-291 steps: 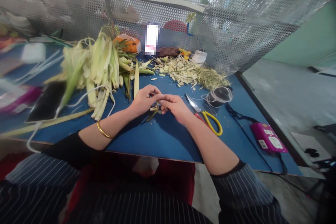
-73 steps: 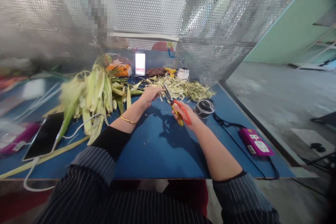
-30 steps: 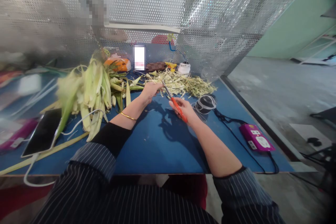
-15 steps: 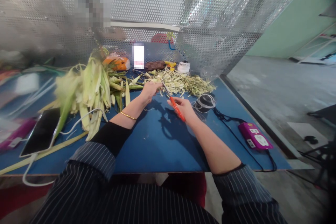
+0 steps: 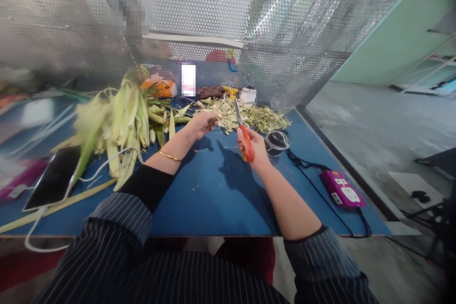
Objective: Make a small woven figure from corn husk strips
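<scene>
My right hand (image 5: 255,147) grips red-handled scissors (image 5: 246,145) whose metal blades point up and away, toward the back of the table. Left of them, my left hand (image 5: 203,125) has its fingers drawn together in a pinch; a small pale bit shows at the fingertips, too small to name. Just behind both hands lies a loose pile of pale green and cream plant scraps (image 5: 231,113). A bunch of long husk-like leaves (image 5: 126,114) is spread over the table left of my left arm.
A smartphone (image 5: 53,178) with a white cable lies at the left. To the right are a dark spool wound with pale thread (image 5: 278,140) and a purple power strip (image 5: 342,189) with black cords. A perforated metal sheet (image 5: 199,0) stands behind the blue table (image 5: 213,199).
The scissors have moved right, away from my left hand, and their blades now point more nearly straight ahead. My left hand has stayed almost in place, its fingers turned slightly.
</scene>
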{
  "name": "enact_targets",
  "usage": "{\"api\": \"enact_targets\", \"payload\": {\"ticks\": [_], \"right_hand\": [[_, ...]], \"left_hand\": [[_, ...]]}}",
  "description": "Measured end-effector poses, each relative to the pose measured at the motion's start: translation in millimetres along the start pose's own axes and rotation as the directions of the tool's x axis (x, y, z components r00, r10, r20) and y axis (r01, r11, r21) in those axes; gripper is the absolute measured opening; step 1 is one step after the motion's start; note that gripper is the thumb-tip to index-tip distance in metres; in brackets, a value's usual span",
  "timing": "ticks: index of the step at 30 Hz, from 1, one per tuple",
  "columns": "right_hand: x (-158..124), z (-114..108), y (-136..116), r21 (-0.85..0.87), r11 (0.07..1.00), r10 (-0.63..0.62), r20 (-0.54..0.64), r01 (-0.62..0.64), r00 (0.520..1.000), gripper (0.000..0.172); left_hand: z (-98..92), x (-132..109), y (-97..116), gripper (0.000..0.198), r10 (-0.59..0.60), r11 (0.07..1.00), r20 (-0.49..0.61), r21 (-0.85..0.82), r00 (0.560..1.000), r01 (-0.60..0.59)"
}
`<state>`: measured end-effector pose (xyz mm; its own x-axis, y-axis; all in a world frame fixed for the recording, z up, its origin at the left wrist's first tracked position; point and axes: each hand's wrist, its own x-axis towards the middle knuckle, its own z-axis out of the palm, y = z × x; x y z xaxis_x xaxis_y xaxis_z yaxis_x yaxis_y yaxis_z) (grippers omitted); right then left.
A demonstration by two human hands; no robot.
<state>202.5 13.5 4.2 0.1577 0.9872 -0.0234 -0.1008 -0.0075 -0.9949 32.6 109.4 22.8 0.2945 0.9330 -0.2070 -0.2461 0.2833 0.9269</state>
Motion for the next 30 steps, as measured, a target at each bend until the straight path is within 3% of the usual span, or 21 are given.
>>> {"api": "enact_targets", "payload": {"ticks": [5,10,13,16,19,23,30], "right_hand": [[-1.1,2.3,-1.6,0.030,0.997,-0.078,0.011,0.077,0.997,0.054],[2.8,-1.1,3.0,0.055,0.982,-0.180,-0.018,0.180,0.984,0.055],[-2.7,0.3,-1.6,0.006,0.983,-0.184,0.055,0.184,0.981,0.051],[-11.7,4.2,-6.3,-0.146,0.972,-0.156,0.178,0.183,0.972,0.050],[-17.6,6.0,-6.1,-0.349,0.889,-0.206,0.275,0.297,0.939,0.052],[-20.9,4.6,-5.0,-0.617,0.673,-0.231,0.347,0.407,0.909,0.055],[-29.7,10.0,-9.7,-0.699,0.543,-0.214,0.420,0.465,0.882,0.052]], "left_hand": [[9.8,-19.2,2.2,0.013,0.058,0.997,-0.031,0.042,0.998,-0.057],[18.1,-59.1,-6.6,0.020,0.077,0.995,-0.024,0.062,0.997,-0.075],[10.9,-83.0,-13.9,0.025,0.078,0.997,-0.063,0.034,0.995,-0.076],[-3.8,-97.8,-18.5,0.028,0.153,0.988,-0.129,0.009,0.980,-0.153],[-17.7,-103.0,-18.7,0.024,0.241,0.969,-0.187,-0.010,0.952,-0.247],[-25.4,-103.0,-14.8,0.021,0.243,0.958,-0.241,-0.093,0.939,-0.272],[-22.5,-101.7,-15.1,0.015,0.220,0.953,-0.294,-0.137,0.930,-0.269]]}}
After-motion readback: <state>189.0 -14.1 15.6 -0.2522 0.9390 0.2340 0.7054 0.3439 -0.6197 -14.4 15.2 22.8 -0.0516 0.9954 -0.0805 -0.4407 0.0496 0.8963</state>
